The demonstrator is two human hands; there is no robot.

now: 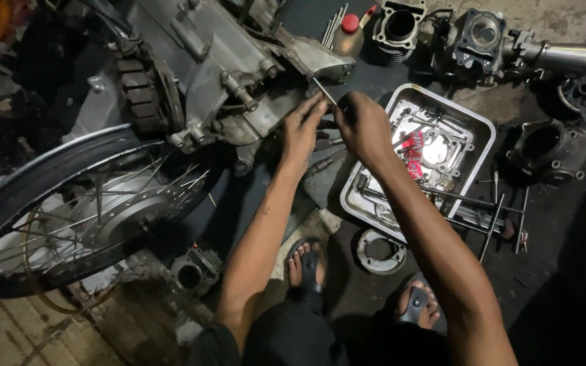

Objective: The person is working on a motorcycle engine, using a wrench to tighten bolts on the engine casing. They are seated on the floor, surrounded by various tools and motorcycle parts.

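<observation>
The head view looks down on a dark floor [564, 271] where a person squats in sandals. Both hands are raised to the lower side of a motorcycle engine [225, 74], which lies beside a spoked wheel [83, 210].

The left hand [301, 129] has its fingers stretched toward the engine case, with the fingertips touching a thin metal rod [323, 91] that sticks out from the engine. The hand is half open and pinches the rod lightly. The right hand [364, 125] is curled closed just beside it, around the near end of the same rod.

To the right of the hands a steel tray [483, 125] stands on the floor, with small parts and a red packet [413, 152] inside. Long bolts [493, 224] lie near the tray. Further away are engine cylinders [399, 27], and a brake shoe [379, 249] lies near the feet.
</observation>
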